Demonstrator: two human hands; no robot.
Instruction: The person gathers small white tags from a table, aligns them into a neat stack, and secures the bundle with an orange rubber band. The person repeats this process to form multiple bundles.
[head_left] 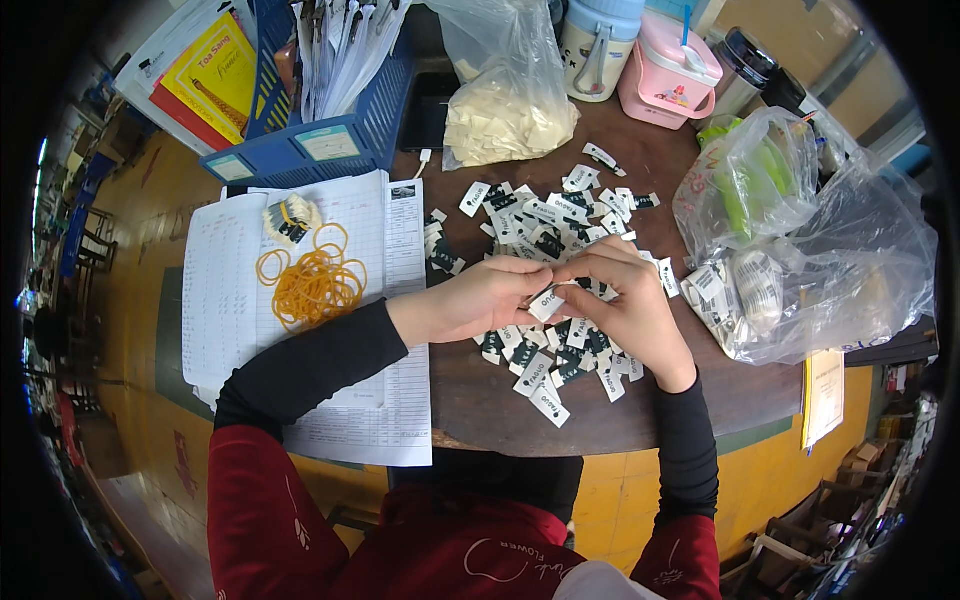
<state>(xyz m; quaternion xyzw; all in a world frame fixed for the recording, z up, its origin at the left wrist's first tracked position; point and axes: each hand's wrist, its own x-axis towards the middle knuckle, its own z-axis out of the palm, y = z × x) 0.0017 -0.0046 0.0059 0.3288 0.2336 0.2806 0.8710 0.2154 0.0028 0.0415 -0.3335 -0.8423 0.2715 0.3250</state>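
A small white fabric label [546, 303] with dark print is held between my two hands, above the middle of a loose pile. My left hand [475, 300] pinches it from the left with thumb and fingertips. From the right, my right hand [630, 300] grips it between thumb and bent forefinger. The fingers partly cover the label, so I cannot tell whether more than one is held. Beneath and around both hands, a heap of similar labels [538, 372], white and dark green, lies scattered on the brown table [480, 407].
Yellow rubber bands [318, 287] and a banded label bundle [290, 218] lie on written sheets [225, 320] at left. Behind stand a blue file tray [345, 145], a bag of cream pieces [510, 120], a jug [597, 50] and a pink container [665, 75]. Plastic bags [830, 270] sit right.
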